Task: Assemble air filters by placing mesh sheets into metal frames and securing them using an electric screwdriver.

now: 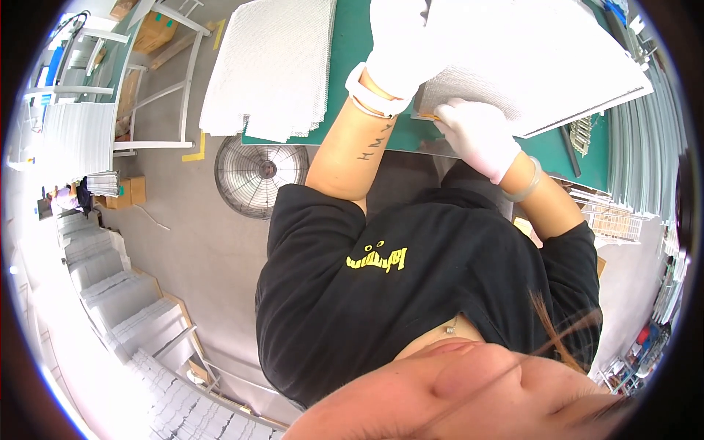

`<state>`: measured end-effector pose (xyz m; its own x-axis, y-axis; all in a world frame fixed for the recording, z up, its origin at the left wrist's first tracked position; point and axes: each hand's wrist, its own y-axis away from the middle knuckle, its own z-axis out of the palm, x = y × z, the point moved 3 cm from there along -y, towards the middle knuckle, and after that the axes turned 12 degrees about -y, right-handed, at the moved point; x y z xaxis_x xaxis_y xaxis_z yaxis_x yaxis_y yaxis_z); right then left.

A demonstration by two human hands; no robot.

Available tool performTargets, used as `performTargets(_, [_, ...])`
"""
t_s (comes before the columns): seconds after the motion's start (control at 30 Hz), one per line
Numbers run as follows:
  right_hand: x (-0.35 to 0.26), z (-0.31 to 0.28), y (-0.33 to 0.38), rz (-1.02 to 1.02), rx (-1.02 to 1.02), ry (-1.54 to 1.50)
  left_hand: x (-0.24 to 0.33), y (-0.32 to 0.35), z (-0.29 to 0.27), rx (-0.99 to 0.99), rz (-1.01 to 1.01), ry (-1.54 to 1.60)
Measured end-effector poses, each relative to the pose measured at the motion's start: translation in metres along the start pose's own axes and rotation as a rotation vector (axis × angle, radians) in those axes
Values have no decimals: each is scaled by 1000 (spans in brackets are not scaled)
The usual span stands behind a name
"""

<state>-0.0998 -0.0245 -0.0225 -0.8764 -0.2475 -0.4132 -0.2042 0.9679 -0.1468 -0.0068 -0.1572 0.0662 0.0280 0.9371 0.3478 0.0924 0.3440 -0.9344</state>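
Observation:
Both my hands wear white gloves and reach onto a green-topped table (359, 51). My left hand (396, 44), with a white band at the wrist, grips the left edge of a thick stack of white mesh sheets (543, 66). My right hand (477, 136), with a pale bangle on its wrist, pinches the stack's near corner, where a small tan piece (429, 116) shows. The stack is tilted, and its near edge is raised off the table.
A second stack of white mesh sheets (271, 66) overhangs the table's left near edge. A round wire-guard fan (260, 174) stands on the floor below it. Piles of white panels (125, 301) line the left; metal frames (158, 88) far left, a wire rack (612, 220) right.

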Motion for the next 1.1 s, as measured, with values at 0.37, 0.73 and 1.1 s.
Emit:
performTargets(0.37, [1, 8, 0, 27, -19, 26, 8, -1, -4, -39, -142, 33])
performTargets(0.73, [3, 12, -4, -160, 28, -7, 2, 10, -6, -38, -17, -197])
performTargets(1.1, [48, -42, 91, 185, 109, -309, -33, 43, 1, 286, 337, 423])
